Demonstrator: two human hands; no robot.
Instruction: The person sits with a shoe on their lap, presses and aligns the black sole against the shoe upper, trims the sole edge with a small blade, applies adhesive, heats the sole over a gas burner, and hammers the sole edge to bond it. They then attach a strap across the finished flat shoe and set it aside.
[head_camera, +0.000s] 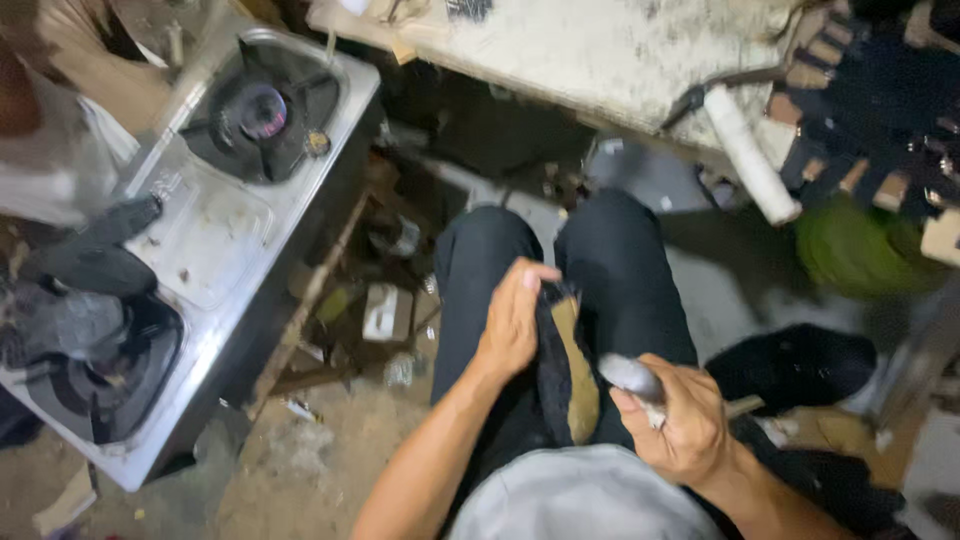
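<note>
From the head camera I'm looking down onto a seated lap in dark trousers (620, 270), and the work sits right there between the two hands. The left hand (512, 322) is clamped over the top edge of a dark shoe upper (556, 385), thumb pressed against it, steadying it on the lap with its tan inner lining (578, 372) turned up towards me. The right hand (678, 418) is closed round a small tool (630, 376) with a pale, blurred head, which touches the upper's right edge; a bit of handle pokes out behind the fist. I judge the upper to be light and floppy, soft enough to buckle, so gripping the rim, as the left does, looks the sound hold. The tool looks stiff and small, easily managed in one fist. The upper lies between both hands, touching each. Off to the left stands a steel two-burner gas stove (215, 235) on the dusty floor, and top right a scuffed white workbench (620, 50) with a white roll (750, 155) at its edge.
</note>
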